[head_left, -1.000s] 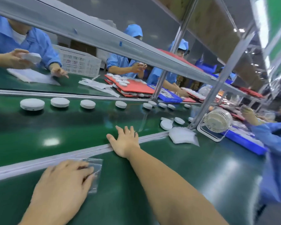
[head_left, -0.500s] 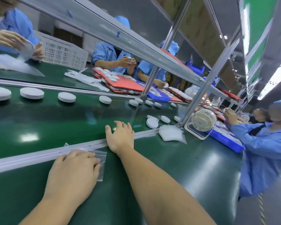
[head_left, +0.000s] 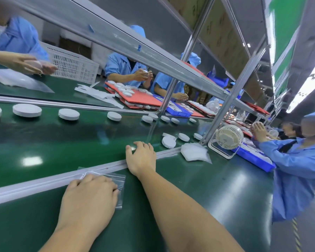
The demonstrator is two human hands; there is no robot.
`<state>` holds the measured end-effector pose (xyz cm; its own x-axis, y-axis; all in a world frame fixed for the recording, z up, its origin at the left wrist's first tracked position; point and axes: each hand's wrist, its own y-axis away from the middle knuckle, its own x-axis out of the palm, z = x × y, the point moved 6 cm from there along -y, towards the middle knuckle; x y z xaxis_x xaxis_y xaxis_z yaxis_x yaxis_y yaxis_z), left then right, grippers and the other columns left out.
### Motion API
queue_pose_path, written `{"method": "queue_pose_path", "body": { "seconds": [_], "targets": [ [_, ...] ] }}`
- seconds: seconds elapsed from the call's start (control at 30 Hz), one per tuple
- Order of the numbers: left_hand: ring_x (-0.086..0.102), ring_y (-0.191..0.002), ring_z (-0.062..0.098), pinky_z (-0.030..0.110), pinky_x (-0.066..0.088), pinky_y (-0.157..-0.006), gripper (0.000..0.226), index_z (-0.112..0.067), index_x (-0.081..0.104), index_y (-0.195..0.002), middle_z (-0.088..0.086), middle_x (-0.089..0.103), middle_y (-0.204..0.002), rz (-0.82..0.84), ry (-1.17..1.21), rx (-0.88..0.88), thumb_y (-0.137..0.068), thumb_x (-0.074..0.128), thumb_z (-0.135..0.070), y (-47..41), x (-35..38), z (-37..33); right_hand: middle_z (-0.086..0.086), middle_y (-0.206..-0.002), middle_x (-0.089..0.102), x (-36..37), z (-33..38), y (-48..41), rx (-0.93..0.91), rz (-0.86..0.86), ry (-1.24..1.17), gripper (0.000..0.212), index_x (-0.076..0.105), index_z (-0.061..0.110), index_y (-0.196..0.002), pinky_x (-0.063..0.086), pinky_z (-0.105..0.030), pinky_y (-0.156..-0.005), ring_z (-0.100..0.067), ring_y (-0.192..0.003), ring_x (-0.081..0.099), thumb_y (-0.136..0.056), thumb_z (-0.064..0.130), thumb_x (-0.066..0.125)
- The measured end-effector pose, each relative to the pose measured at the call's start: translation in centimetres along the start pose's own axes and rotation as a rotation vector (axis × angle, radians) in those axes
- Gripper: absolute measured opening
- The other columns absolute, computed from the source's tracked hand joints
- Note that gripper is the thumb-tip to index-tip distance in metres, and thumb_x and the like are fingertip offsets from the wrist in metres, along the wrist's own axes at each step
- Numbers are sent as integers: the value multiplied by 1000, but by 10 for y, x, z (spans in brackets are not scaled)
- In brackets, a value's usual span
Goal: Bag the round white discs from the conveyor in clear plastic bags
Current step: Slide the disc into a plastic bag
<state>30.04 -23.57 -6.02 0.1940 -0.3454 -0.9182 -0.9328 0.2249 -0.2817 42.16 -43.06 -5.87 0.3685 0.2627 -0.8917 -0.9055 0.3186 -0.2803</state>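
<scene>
Left hand (head_left: 88, 199) flat on bag (head_left: 119, 188); right hand (head_left: 141, 157) on rail (head_left: 44, 181).

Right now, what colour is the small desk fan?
The desk fan is off-white, grille and frame alike, clearest in the head view.

Discs (head_left: 69, 114) ride the belt (head_left: 80, 142) toward 9 o'clock; more clear bag (head_left: 120, 182) shows at 12 o'clock of left hand (head_left: 88, 200).

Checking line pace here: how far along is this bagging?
Done: no bagged disc shows at this station. In hand: the left hand presses an empty clear bag by the rail; the right hand rests on the conveyor, holding nothing. Left: every disc there, the nearest disc close to that hand.
</scene>
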Motion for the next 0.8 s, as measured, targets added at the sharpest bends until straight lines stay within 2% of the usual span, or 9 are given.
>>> {"method": "queue_pose_path", "body": {
  "seconds": [0.33, 0.5, 0.6, 0.7, 0.8],
  "targets": [
    [47, -117, 3, 30, 32, -92, 38, -42, 66, -110, -28, 63, -115, 23, 19, -28, -95, 34, -57, 2, -6, -2, -1, -153, 49, -3, 2, 3, -14, 5, 30, 58, 55, 25, -141, 24, -46, -122, -25, -149, 28, -100, 60, 33],
    [47, -115, 5, 30, 33, -92, 37, -37, 66, -107, -23, 63, -110, 24, 3, -22, -96, 35, -53, 4, -7, -2, -2, -152, 51, -2, 3, 2, -24, 5, 50, 57, 58, 26, -139, 28, -47, -120, -25, -147, 32, -100, 60, 33],
    [50, -111, 9, 31, 37, -92, 29, -32, 67, -101, -19, 64, -107, 36, 27, -12, -96, 42, -45, 9, -13, -9, -7, -163, 35, 0, -3, -3, -33, 77, 79, 55, 58, 36, -139, 20, -47, -124, -26, -154, 18, -98, 63, 33],
    [51, -108, 16, 36, 39, -91, 19, -27, 70, -97, -11, 65, -102, 84, 74, -33, -93, 52, -33, 11, -22, -19, -10, -171, 12, -17, -27, -25, 96, 98, 93, 51, 55, 48, -139, 7, -52, -126, -31, -158, -4, -97, 67, 33],
    [53, -102, 23, 39, 39, -85, 15, -22, 69, -89, -4, 64, -94, 133, 24, -16, -93, 56, -28, 15, -33, -18, -10, -171, 7, -22, -46, -46, 156, 148, 212, 55, 49, 50, -144, 8, -54, -125, -34, -157, -8, -95, 71, 36]
  ]
}}
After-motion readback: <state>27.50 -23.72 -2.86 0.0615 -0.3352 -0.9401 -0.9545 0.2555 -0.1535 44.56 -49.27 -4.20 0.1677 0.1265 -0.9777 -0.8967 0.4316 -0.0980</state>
